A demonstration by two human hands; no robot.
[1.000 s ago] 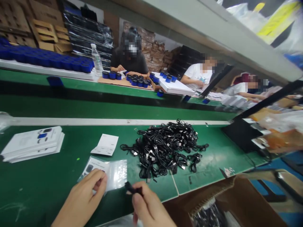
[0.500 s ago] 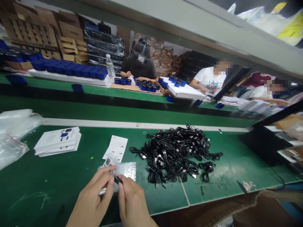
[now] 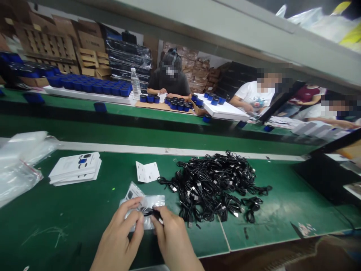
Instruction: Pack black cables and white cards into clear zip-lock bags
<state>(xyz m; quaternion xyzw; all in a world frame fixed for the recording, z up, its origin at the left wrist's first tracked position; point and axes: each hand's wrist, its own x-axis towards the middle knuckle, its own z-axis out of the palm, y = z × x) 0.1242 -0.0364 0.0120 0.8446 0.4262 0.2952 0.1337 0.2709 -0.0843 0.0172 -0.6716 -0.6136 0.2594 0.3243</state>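
At the filmy bag point(image 3: 158, 200), black cable point(image 3: 147, 211) loops.

On near bench point(image 3: 93, 218), left to right: plastic bags point(image 3: 22, 162), booklet stack point(image 3: 75, 168), folded leaflet point(image 3: 147, 172), USB cable pile point(image 3: 214, 184); polybag point(image 3: 159, 200) sits in front of the leaflet, left hand point(image 3: 120, 229) and right hand point(image 3: 175, 231) over it, cable point(image 3: 156, 213) between them; far bench point(image 3: 124, 107) behind has bottle point(image 3: 135, 83) between canister groups point(image 3: 93, 86).

Black cable point(image 3: 156, 213) partly hidden by my left hand point(image 3: 120, 229) and right hand point(image 3: 175, 233)
They cover part of the clear bag point(image 3: 159, 200). Plastic bags point(image 3: 21, 162) left of them are cut off; the folded leaflet point(image 3: 150, 172) beyond is too small to read.
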